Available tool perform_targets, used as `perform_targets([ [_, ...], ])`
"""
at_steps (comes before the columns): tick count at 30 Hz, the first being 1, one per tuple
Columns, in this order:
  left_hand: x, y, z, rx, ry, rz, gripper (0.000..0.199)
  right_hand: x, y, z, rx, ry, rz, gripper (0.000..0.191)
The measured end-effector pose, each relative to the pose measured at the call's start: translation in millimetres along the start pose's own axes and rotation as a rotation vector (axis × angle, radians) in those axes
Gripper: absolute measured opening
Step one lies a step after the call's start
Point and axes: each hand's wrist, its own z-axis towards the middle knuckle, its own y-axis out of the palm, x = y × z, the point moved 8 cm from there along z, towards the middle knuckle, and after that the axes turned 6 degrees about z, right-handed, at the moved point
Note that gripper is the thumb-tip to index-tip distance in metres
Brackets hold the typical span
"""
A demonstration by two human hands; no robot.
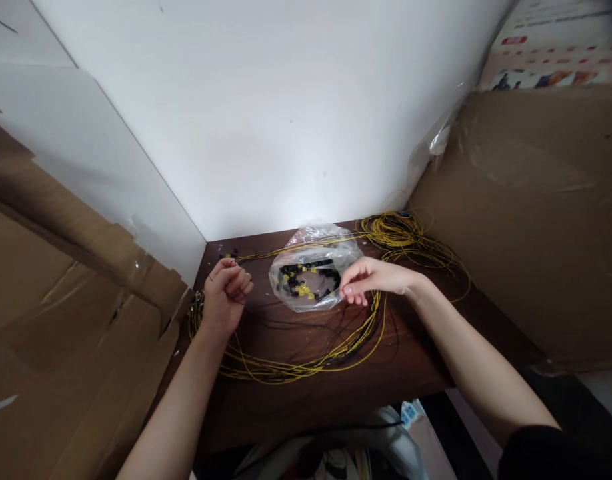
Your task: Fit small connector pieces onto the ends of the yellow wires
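Note:
My left hand [229, 288] is closed above the left part of the dark brown tabletop [281, 340], with a thin dark strand at its fingers. My right hand [359, 280] has its thumb and forefinger pinched at the right edge of a clear plastic bag [316, 273]; what they hold, if anything, is too small to name. Small yellow and black pieces [303, 290] lie in the bag. Long loops of yellow and black wire [306, 370] curve in front of it, and a coiled bundle of yellow wire [391, 230] lies at the back right.
Cardboard boxes stand at the left [61, 320] and right [546, 220]. A white wall [266, 120] rises behind the table. A few small dark and yellow pieces [231, 255] lie behind my left hand. Plastic bags [396, 447] are below the front edge.

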Motion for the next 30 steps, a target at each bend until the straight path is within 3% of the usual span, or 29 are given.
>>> perform_targets([
  [5, -5.3, 7.5, -2.8, -0.052, -0.011, 0.068, 0.017, -17.0, -43.1, -5.7, 0.419, -0.271, 0.196, 0.013],
  [12, -22.1, 23.6, -13.1, -0.212, -0.056, 0.241, 0.017, -18.4, -61.2, -6.8, 0.557, -0.486, 0.622, 0.01],
  [16, -23.9, 25.2, -13.3, -0.237, -0.076, 0.273, 0.019, -29.3, -63.8, -13.2, 0.475, -0.624, 0.85, 0.009],
  [23, -8.7, 9.0, 1.6, -0.064, 0.022, 0.053, 0.033, -27.5, -99.4, -44.7, 0.469, -0.901, 1.399, 0.016],
  [28, -5.5, -7.5, 7.4, 0.047, 0.047, 0.009, 0.034, -28.4, -112.9, -60.4, 0.101, -0.993, 1.73, 0.014],
  [30, -3.4, -12.1, 8.8, 0.071, 0.053, -0.013, 0.035, -28.5, -115.8, -65.6, 0.017, -0.987, 1.765, 0.016],
])
